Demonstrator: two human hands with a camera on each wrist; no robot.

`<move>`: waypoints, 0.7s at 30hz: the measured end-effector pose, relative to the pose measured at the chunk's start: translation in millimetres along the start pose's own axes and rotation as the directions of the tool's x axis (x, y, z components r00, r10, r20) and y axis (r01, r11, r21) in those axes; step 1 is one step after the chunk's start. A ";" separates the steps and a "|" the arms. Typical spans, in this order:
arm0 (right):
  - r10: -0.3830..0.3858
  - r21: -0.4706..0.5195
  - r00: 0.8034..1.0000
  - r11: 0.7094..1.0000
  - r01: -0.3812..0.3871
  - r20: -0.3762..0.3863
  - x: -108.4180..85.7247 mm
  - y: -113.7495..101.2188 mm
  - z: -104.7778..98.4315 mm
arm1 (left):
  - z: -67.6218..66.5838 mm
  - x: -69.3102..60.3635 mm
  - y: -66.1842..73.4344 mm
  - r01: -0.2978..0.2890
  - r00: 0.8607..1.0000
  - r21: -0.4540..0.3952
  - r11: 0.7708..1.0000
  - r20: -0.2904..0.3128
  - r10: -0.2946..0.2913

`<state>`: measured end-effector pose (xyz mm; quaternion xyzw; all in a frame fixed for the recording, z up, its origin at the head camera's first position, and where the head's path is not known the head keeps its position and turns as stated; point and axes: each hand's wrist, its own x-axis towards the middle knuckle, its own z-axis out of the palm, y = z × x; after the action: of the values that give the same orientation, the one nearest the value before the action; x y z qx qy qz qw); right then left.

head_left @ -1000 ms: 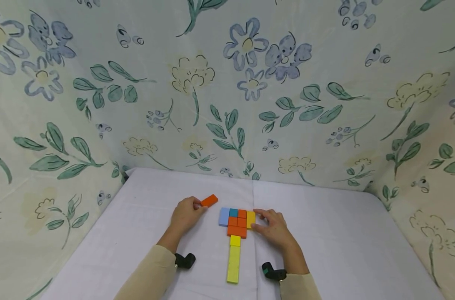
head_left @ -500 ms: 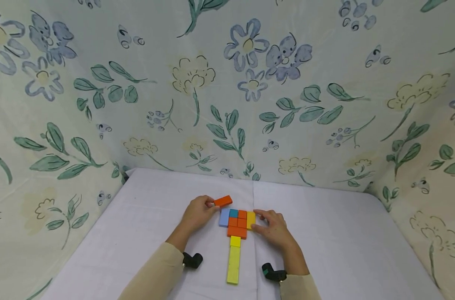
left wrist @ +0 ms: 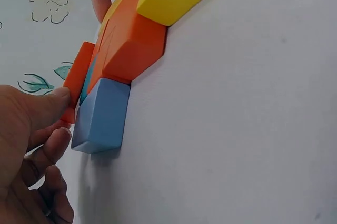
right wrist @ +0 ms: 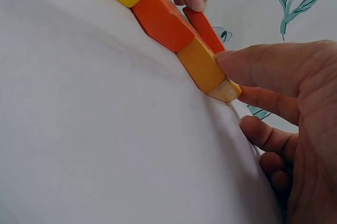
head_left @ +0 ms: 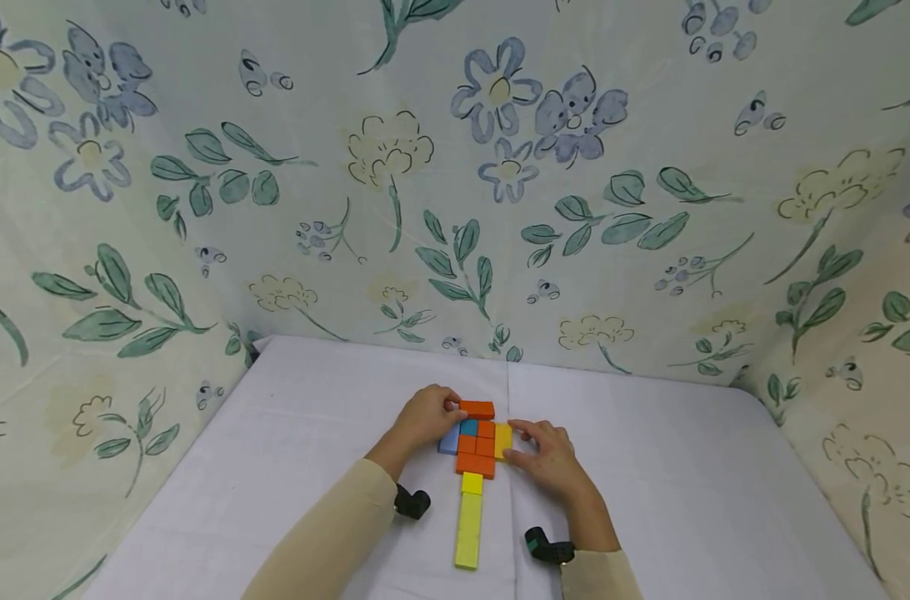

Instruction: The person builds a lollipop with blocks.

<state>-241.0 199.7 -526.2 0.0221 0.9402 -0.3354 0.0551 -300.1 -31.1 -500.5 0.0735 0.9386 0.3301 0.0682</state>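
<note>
My left hand (head_left: 422,417) pinches the left end of an orange rectangular block (head_left: 477,409) between thumb and fingers. This block lies crosswise at the far edge of a flat arrangement of coloured blocks. Below it are a teal block (head_left: 468,427), several smaller orange blocks and a wide orange block (head_left: 475,466). At the left side stands a light blue block (left wrist: 102,116), partly behind my left hand in the head view. My right hand (head_left: 551,457) holds the amber-yellow block (right wrist: 202,66) on the right side by its two ends, thumb near, index finger far.
Nearer the person, a small yellow block (head_left: 472,483) and a long yellow-green block (head_left: 468,532) run in a line from the wide orange block. White cloth (head_left: 650,483) covers the table. Floral fabric (head_left: 395,250) hangs behind and at both sides.
My left hand has moved right with the orange block, turning it from slanted to level across the arrangement's far edge. My right hand stays at the amber-yellow block.
</note>
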 end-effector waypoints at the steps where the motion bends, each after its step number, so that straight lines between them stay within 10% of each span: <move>1: 0.001 0.001 1.000 1.000 -0.001 0.000 0.0 0.0 -0.2 | 1.5 1.3 0.0 0.005 1.000 -0.001 1.000 0.005 -0.005; 21: -0.046 -0.006 0.999 0.999 0.046 -0.014 0.7 4.4 0.8 | 16.5 4.0 -4.0 0.036 0.998 -0.028 0.999 -0.054 -0.037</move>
<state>-241.3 202.6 -529.6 0.0024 0.9418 -0.3337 0.0409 -301.5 -23.5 -516.0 0.0464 0.9367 0.3435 0.0496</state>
